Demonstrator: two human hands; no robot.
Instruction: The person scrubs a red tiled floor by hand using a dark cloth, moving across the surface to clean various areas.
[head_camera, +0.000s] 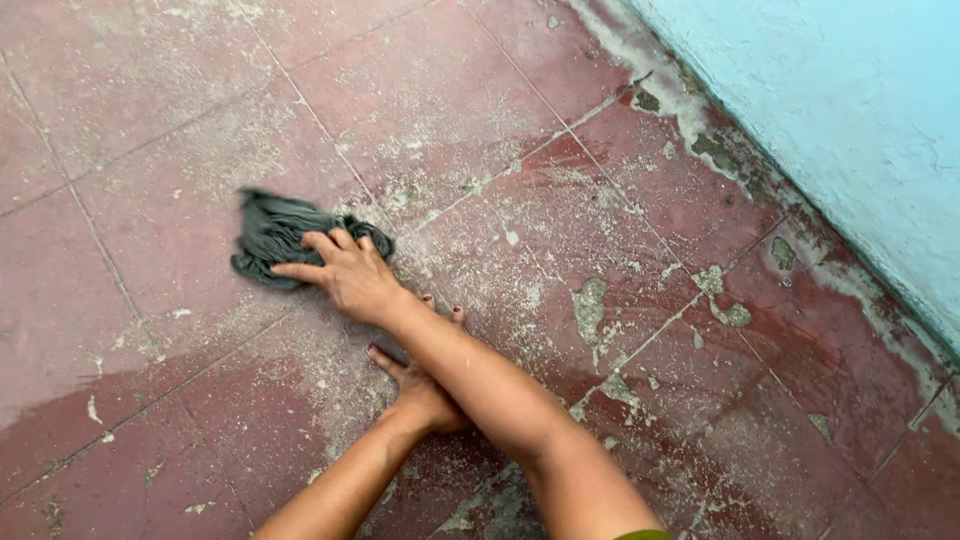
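Grey rag (272, 235) lies under right hand (345, 270).

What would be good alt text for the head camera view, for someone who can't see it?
A person's right hand presses a dark grey rag onto a red tiled floor streaked with pale residue, while the left hand rests flat on the floor beneath the crossed right forearm. A light blue wall with a stained base runs along the right.

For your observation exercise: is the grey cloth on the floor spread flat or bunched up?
Bunched up. The grey cloth lies crumpled in dark folds under the right hand, on the red tiled floor.
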